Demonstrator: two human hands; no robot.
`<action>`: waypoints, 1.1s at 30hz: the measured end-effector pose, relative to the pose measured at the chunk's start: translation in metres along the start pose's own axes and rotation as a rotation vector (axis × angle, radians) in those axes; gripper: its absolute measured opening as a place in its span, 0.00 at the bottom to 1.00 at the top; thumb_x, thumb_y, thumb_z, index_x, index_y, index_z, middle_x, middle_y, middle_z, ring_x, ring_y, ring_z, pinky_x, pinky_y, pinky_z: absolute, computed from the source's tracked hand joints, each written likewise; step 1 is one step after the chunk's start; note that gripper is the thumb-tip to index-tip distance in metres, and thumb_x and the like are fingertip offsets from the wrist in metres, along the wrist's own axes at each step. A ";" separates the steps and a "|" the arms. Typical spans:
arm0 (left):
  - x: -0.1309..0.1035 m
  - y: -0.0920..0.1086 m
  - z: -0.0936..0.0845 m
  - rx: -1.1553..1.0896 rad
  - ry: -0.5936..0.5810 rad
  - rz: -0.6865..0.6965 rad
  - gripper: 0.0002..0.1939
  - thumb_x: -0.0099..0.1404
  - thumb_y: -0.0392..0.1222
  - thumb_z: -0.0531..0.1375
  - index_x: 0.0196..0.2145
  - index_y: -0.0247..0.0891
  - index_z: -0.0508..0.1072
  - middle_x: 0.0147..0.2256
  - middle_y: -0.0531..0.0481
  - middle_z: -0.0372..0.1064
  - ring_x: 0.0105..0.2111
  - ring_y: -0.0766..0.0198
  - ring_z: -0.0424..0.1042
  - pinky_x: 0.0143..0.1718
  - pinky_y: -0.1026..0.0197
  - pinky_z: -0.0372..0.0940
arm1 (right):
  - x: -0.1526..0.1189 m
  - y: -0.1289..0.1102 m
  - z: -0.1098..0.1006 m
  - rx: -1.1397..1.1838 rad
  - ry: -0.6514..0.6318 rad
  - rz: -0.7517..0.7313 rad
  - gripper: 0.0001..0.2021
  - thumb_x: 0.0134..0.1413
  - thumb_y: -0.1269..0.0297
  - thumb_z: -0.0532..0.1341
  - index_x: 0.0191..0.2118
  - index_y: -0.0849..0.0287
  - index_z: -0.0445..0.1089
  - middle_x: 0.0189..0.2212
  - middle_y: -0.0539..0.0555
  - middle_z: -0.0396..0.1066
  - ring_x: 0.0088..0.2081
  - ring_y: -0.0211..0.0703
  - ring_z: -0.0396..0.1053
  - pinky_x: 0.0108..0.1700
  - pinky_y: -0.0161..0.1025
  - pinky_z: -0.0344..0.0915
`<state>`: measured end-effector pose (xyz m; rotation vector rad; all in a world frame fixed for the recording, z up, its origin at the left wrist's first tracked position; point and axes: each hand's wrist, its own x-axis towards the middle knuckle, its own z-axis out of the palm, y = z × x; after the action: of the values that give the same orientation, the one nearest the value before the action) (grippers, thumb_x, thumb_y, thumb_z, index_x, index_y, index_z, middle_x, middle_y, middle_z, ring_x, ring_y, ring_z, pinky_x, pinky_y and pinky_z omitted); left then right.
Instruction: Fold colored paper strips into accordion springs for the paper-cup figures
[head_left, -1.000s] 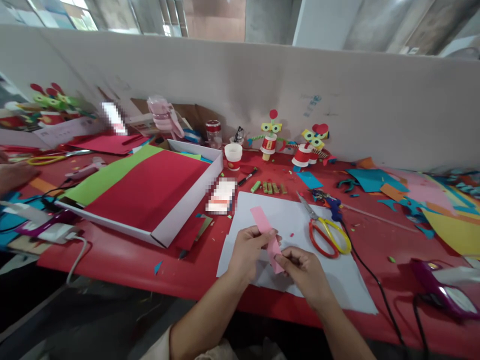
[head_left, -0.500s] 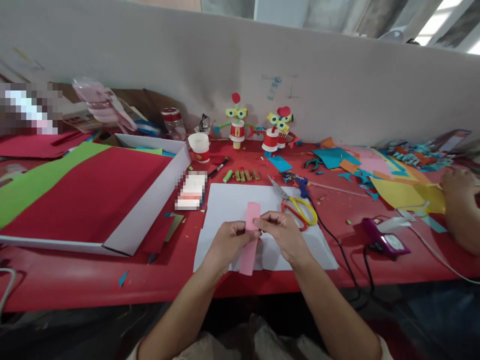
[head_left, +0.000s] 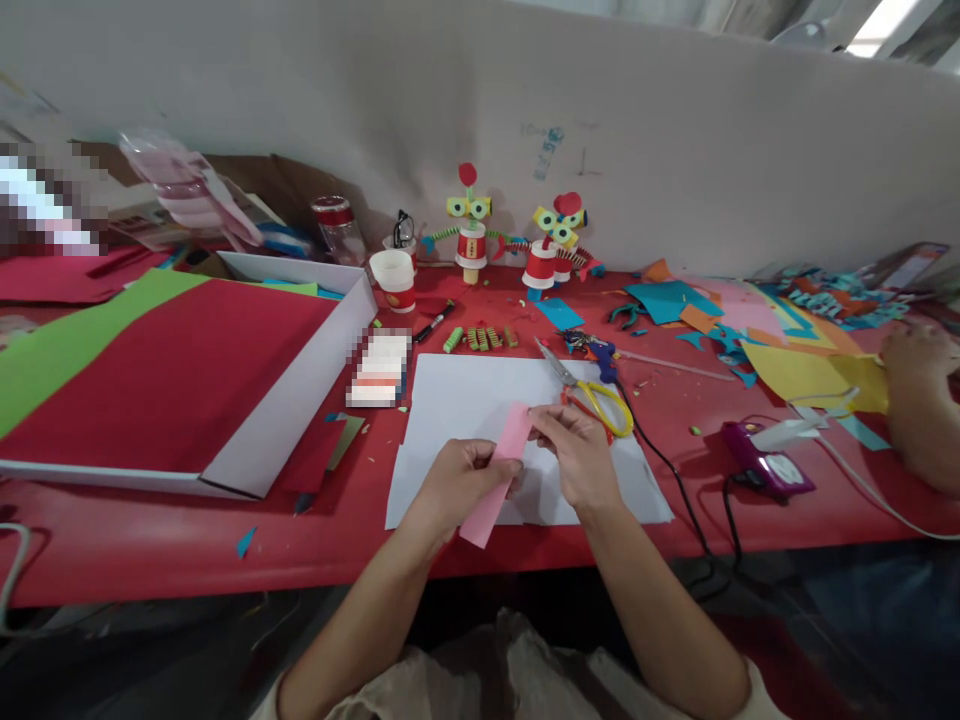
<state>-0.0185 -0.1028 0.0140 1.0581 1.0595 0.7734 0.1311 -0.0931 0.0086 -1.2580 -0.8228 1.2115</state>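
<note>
A pink paper strip [head_left: 513, 437] is held slanting over white paper sheets [head_left: 450, 390]. My left hand [head_left: 461, 482] pinches it around the middle, thumb on top, its lower end sticking out toward me. At the strip's upper right corner, my right hand [head_left: 576, 450] grips the edge between thumb and fingertips. Scissors with yellow and red handles [head_left: 609, 402] lie just beyond my right hand, partly hidden by it. Behind the sheets sit several small folded green and yellow paper springs [head_left: 484, 339].
Paper-cup figures [head_left: 471, 245] stand by the wall. A white box [head_left: 315, 370] with red and green sheets is at left, near a paper cup [head_left: 394, 280]. Rightward are a blue glue gun [head_left: 602, 358], a purple power socket [head_left: 765, 460], coloured scraps and another person's arm [head_left: 919, 400].
The pink strip has tilted, its top swinging right and its lower end left. My right hand has shifted from the strip's middle to its upper corner. The camera view has moved slightly.
</note>
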 end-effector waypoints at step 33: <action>0.053 0.030 0.011 -0.444 0.461 0.244 0.13 0.45 0.45 0.67 0.17 0.38 0.67 0.19 0.57 0.57 0.22 0.70 0.55 0.28 0.64 0.54 | -0.023 0.006 0.006 -0.424 -0.316 -0.156 0.17 0.60 0.52 0.52 0.25 0.57 0.62 0.20 0.47 0.63 0.24 0.36 0.60 0.29 0.33 0.57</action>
<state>0.0085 -0.0485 0.0276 0.6428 1.0784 1.4254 0.1195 -0.1143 0.0076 -1.3208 -1.4421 1.1598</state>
